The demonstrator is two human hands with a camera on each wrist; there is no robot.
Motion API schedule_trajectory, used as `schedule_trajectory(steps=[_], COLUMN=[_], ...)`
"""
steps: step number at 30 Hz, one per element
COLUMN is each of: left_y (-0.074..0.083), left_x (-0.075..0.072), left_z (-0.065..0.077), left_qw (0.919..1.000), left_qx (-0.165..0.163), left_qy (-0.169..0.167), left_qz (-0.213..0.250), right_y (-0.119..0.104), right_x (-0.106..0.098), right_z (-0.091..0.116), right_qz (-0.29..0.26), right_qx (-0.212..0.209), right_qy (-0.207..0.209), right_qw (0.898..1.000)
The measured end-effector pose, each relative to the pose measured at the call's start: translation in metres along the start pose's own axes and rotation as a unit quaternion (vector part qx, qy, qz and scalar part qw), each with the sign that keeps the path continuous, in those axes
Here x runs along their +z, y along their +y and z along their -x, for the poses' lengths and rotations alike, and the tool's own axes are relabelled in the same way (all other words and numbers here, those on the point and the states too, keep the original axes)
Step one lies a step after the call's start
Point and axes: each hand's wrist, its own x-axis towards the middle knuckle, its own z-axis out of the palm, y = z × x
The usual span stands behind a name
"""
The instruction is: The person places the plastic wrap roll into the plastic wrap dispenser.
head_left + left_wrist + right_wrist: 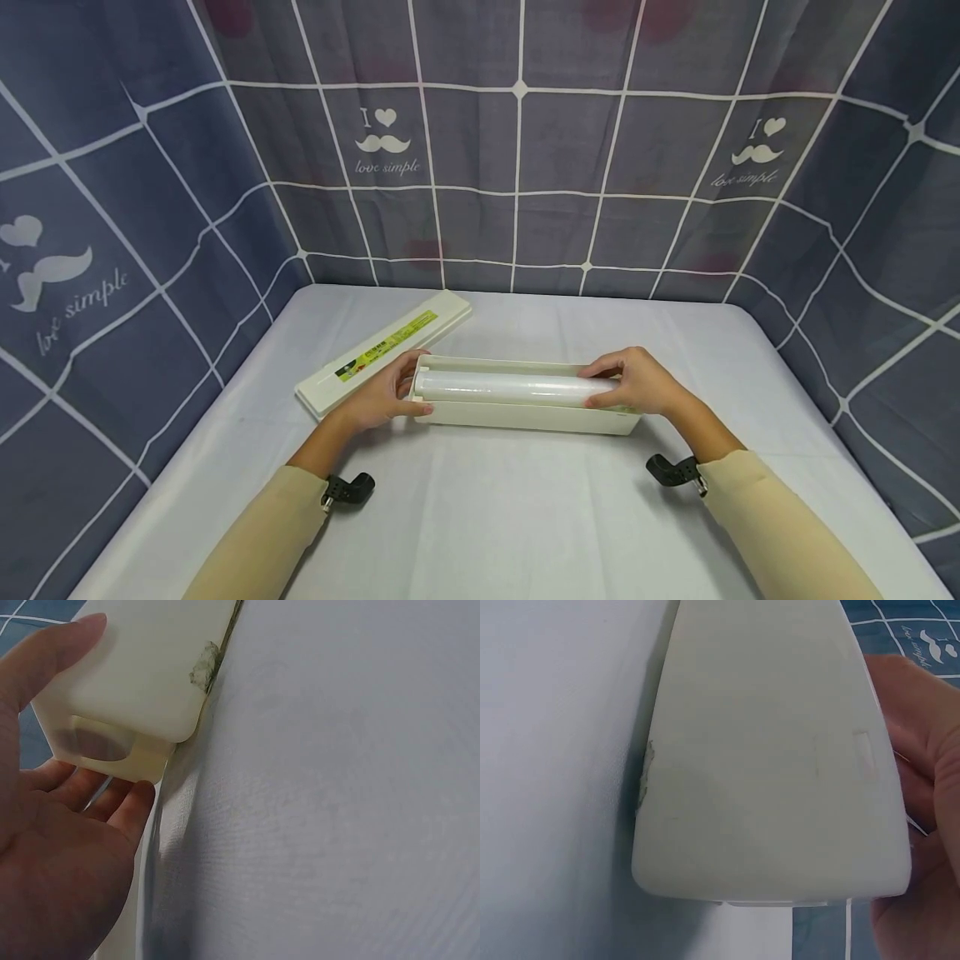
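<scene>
1. Nearest us: two tan sleeves (258, 533).
2. We see the left hand (381, 397) clamped on the box's (517, 417) left end, probably steadying it.
3. The right hand (639, 383) pinches the roll (502, 387) inside (lid (385, 347) aside, far left).

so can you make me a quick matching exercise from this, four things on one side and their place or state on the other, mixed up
Things:
1. lid
2. plastic film roll
3. left hand
4. right hand

Place or state:
A. holding the left end of the white box
B. at the right end of the plastic film roll
C. off the white box, green label facing up
D. lying lengthwise inside the white box

Pairs: 1-C, 2-D, 3-A, 4-B
</scene>
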Motion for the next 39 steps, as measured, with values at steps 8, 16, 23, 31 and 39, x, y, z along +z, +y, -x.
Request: schedule_trajectory(steps=[8, 16, 23, 31, 39], left_y=[0.003, 0.003, 0.003, 0.002, 0.003], left_x=[0.002, 0.002, 0.002, 0.002, 0.001], left_z=[0.002, 0.001, 0.001, 0.001, 0.002], left_qw=[1.0000, 1.0000, 1.0000, 1.0000, 0.9999], left_qx=[0.008, 0.002, 0.006, 0.000, 0.005], left_qy=[-0.004, -0.002, -0.002, 0.000, 0.000], left_qz=[0.004, -0.004, -0.006, -0.008, -0.013], right_y=[0.000, 0.001, 0.001, 0.002, 0.001], right_x=[0.003, 0.006, 0.006, 0.005, -0.003], right_z=[0.002, 0.003, 0.005, 0.008, 0.014], right_qz=[0.007, 0.021, 0.021, 0.014, -0.005], right_qx=[-0.006, -0.009, -0.004, -0.016, -0.017], right_qy=[0.004, 0.013, 0.016, 0.017, 0.043], right_qw=[1.000, 1.000, 1.000, 1.000, 0.999])
